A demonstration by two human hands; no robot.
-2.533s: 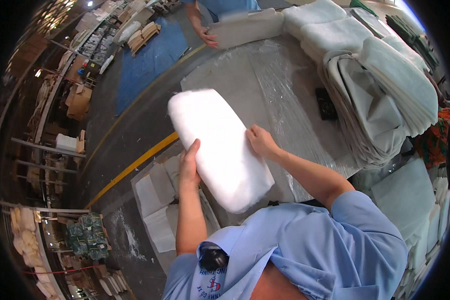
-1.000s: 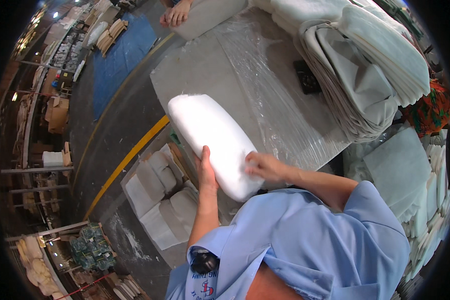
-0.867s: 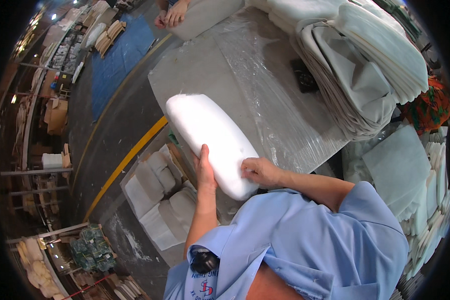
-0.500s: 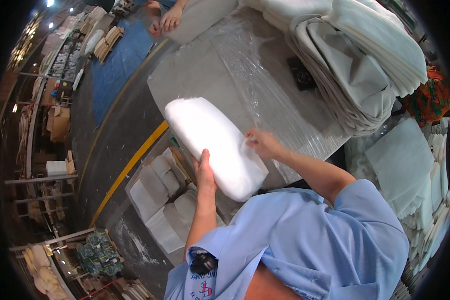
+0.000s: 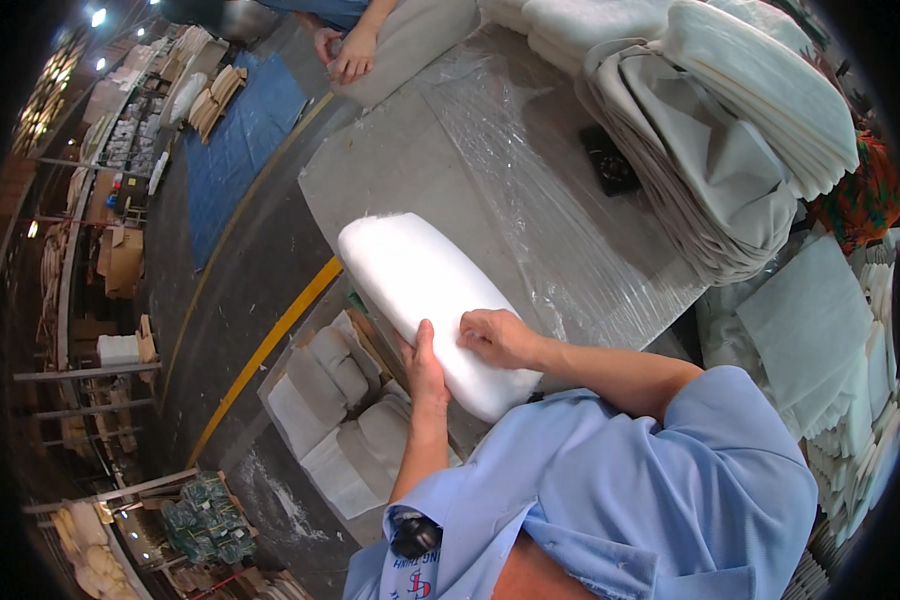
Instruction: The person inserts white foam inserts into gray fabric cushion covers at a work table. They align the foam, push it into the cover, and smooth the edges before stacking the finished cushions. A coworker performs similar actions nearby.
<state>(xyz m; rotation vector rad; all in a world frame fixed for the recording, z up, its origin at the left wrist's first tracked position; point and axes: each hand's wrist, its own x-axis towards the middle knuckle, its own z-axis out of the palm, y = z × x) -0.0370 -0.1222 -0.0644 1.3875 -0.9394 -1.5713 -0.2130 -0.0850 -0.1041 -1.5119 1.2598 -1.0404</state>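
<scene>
A long, white, fluffy cushion [image 5: 410,275] with rounded ends slants across in front of me, its far end over the table's edge and its near end against my shirt. My left hand [image 5: 427,375] grips its left side, thumb on top and the fingers going out of sight beneath. On the upper face, toward the right edge, my right hand [image 5: 500,340] is closed with its fingertips pressed together at the white surface. Whatever those fingertips may pinch is too small to make out.
Clear plastic film [image 5: 530,180] covers part of the grey table [image 5: 370,160]. Grey fabric covers [image 5: 685,160] and white padding sheets [image 5: 760,90] are piled at the right, beside a black flat object [image 5: 608,160]. Another person's hands [image 5: 350,50] rest at the far end. Grey cushions [image 5: 335,365] lie stacked lower left.
My right hand has moved left from the cushion's right edge onto its upper face. The cushion and my left hand have shifted slightly down and to the right in view.
</scene>
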